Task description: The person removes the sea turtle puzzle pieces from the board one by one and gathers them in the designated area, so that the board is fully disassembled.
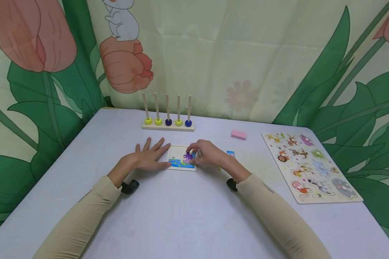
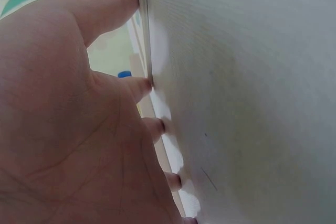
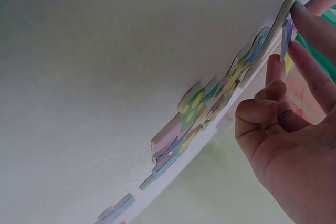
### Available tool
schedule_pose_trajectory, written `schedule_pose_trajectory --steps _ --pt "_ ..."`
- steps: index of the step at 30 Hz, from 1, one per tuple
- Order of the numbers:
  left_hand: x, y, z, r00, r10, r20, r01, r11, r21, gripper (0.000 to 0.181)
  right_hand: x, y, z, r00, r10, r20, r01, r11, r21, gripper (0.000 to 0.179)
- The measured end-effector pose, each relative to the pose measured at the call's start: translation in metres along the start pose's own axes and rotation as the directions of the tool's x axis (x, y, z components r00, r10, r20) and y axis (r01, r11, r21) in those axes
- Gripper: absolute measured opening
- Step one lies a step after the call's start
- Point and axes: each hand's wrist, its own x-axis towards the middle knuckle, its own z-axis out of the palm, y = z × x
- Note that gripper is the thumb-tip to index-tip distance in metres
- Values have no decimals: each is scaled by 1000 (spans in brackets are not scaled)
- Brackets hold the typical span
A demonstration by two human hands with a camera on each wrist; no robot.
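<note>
- My right hand [image 1: 207,153] pinches a purple piece [image 1: 187,157] between thumb and forefinger, the other fingers curling loosely; in the right wrist view the piece stands tilted.
- That piece is over the 3 o'clock side of the small wooden tray [image 1: 175,151]. I judge this the relation that counts: most of the tray lies toward 9 o'clock from my pinch, with its bare part between 9 and 11.
- A blue strip of picture [image 1: 181,164] runs along the tray's 6 o'clock side, its long axis from 9 to 3. I can't tell the held piece's own long axis.
- My left hand [image 1: 147,158] lies spread at the tray's 9 o'clock side, fingers straight, thumb touching the rim near 8. My right is the nearer hand to the purple piece.
- Loose pieces [image 3: 194,103] lie on the surface [image 1: 181,216] past the tray's 3 o'clock edge, partly hidden under my right wrist; I'd watch for them there.
- Room to draw back seems best toward 6 o'clock, between my sleeves; the bead stand [image 1: 168,127] is well apart, toward 11.
</note>
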Motion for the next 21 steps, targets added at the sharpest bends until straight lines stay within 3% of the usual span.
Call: schedule_pose_trajectory --steps 10,21 --pt "-1 1 2 1000 10 2 -10 1000 -2 90 1 -3 -4 998 -68 17 68 996 -53 36" --pt "1 -1 3 1000 3 -18 -3 1000 14 91 4 -13 -9 998 -58 13 59 993 -101 33"
